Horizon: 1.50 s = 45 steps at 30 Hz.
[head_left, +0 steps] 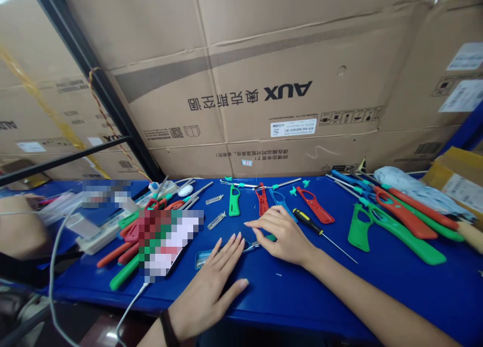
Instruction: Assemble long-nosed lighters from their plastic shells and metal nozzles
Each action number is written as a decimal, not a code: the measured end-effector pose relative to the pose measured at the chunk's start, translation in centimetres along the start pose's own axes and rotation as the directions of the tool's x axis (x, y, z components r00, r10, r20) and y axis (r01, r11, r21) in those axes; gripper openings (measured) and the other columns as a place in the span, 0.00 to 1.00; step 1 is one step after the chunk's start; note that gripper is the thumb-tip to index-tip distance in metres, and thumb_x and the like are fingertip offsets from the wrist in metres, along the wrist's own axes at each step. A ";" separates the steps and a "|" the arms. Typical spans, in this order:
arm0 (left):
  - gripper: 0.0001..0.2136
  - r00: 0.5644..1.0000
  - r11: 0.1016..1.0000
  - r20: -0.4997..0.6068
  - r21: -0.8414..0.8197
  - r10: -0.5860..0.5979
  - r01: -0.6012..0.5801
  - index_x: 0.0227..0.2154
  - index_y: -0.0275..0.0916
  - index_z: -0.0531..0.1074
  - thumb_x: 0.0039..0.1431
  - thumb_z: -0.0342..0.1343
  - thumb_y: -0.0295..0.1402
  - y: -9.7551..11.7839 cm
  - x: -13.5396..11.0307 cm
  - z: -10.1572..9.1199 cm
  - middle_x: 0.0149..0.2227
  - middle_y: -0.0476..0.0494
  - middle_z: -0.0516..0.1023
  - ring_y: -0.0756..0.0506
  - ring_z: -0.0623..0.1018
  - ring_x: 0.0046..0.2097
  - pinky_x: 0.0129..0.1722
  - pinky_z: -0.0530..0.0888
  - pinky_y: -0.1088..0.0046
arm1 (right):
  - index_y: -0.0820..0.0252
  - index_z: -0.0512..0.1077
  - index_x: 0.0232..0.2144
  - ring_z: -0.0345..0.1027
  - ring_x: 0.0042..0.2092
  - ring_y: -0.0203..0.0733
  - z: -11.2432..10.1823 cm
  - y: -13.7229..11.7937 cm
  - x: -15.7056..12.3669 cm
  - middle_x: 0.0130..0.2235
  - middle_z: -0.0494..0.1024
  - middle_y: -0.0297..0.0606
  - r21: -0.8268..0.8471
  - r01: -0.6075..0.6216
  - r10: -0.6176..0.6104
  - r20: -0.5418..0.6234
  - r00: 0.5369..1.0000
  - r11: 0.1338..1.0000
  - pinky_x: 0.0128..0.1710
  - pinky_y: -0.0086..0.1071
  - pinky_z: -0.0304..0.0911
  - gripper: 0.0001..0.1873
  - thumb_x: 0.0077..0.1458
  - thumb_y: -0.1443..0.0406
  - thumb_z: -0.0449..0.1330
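Observation:
My left hand point(215, 281) lies flat on the blue table point(339, 296), fingers stretched out, partly over a clear plastic piece point(202, 259). My right hand point(281, 236) rests just right of it, fingers curled and pinched on a small metal part with a green tip point(262, 242). A yellow-and-black screwdriver point(313, 226) lies directly right of my right hand. In front of my hands lie green point(234, 202), red point(261, 200) and blue point(279, 198) plastic handles.
Long green point(392, 231) and red point(405, 216) lighter bodies lie at the right, with more piled at the left point(124, 251). A power strip point(98, 236) with a white cable sits left. Cardboard boxes point(264, 85) wall the back. Another person's arm point(18, 231) is at far left.

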<state>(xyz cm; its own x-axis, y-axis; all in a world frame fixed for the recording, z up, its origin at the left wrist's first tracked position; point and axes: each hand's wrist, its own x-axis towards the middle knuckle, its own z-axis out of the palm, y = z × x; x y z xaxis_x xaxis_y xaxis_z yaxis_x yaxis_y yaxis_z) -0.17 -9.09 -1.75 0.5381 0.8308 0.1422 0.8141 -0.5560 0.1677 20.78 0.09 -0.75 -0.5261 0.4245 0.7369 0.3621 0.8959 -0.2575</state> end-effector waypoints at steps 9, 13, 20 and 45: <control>0.30 0.997 0.993 -0.047 0.099 -0.054 0.059 0.65 0.42 0.39 0.66 0.45 0.43 -0.6 -0.1 0.9 0.66 0.41 0.48 0.40 0.51 0.66 0.62 0.51 0.48 | 0.59 0.74 0.41 0.69 0.34 0.38 0.0 0.2 -0.1 0.33 0.80 0.35 -0.014 0.001 -0.001 -0.002 1.000 1.000 0.43 0.36 0.57 0.13 0.58 0.70 0.53; 0.30 0.999 0.993 -0.022 0.107 -0.042 0.044 0.65 0.40 0.43 0.65 0.44 0.44 -0.5 0.1 0.9 0.66 0.40 0.49 0.40 0.50 0.66 0.62 0.52 0.49 | 0.59 0.74 0.41 0.69 0.33 0.36 0.1 0.2 0.0 0.33 0.80 0.34 -0.020 0.012 -0.013 -0.033 0.999 1.000 0.43 0.36 0.56 0.12 0.58 0.70 0.53; 0.23 0.997 0.997 0.028 -0.026 -0.067 0.068 0.64 0.47 0.46 0.68 0.39 0.41 -2.1 1.6 -0.8 0.66 0.46 0.52 0.43 0.52 0.66 0.63 0.46 0.49 | 0.57 0.74 0.42 0.69 0.33 0.36 -0.1 0.6 -0.1 0.32 0.80 0.33 -0.057 -0.005 0.002 -0.059 0.998 0.998 0.44 0.36 0.55 0.12 0.59 0.70 0.53; 0.15 0.775 0.775 0.034 0.071 -0.631 0.628 0.50 0.37 0.67 0.62 0.54 0.35 -8.6 16.0 -3.0 0.50 0.40 0.71 0.42 0.75 0.46 0.43 0.74 0.60 | 0.57 0.75 0.39 0.67 0.27 0.36 -0.4 1.8 -0.2 0.29 0.79 0.35 -0.106 -0.199 0.167 -0.255 0.952 0.974 0.42 0.35 0.56 0.12 0.59 0.69 0.52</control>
<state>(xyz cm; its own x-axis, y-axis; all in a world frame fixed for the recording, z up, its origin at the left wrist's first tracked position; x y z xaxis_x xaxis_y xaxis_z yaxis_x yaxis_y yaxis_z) 0.82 8.93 2.02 -0.0895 0.9956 -0.0294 0.9844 0.0929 0.1497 21.88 1.61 -1.06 -0.2443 0.5205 0.8181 0.5390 0.7743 -0.3317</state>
